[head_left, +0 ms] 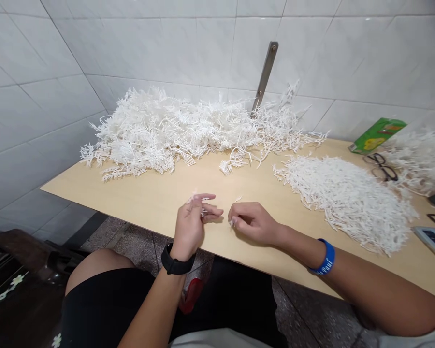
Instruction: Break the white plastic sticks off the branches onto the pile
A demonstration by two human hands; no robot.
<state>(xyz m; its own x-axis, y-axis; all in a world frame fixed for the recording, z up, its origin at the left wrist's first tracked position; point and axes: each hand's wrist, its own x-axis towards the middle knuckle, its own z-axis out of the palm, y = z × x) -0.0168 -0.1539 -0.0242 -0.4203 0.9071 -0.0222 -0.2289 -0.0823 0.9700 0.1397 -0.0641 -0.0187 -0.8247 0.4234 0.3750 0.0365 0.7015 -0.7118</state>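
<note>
My left hand (pixel 194 218) is raised over the table's front part, fingers bent and partly stretched. White branched plastic bits (pixel 203 211) show between its thumb and fingers. Close to its right, my right hand (pixel 253 222) rests low over the tabletop with thumb and forefinger pinched on a small white plastic piece (pixel 232 223). A loose white piece (pixel 238 198) lies just beyond the right hand. Behind both hands spreads a big tangled heap of white branched plastic pieces (pixel 174 128). A flatter pile of small white pieces (pixel 348 198) lies to the right.
The wooden table (pixel 141 193) meets a tiled wall with an upright metal bar (pixel 264 79). At the right are a green box (pixel 377 135), eyeglasses (pixel 382 166), another white heap (pixel 424 159) and a grey device (pixel 433 241). A dark chair (pixel 18 290) stands at lower left.
</note>
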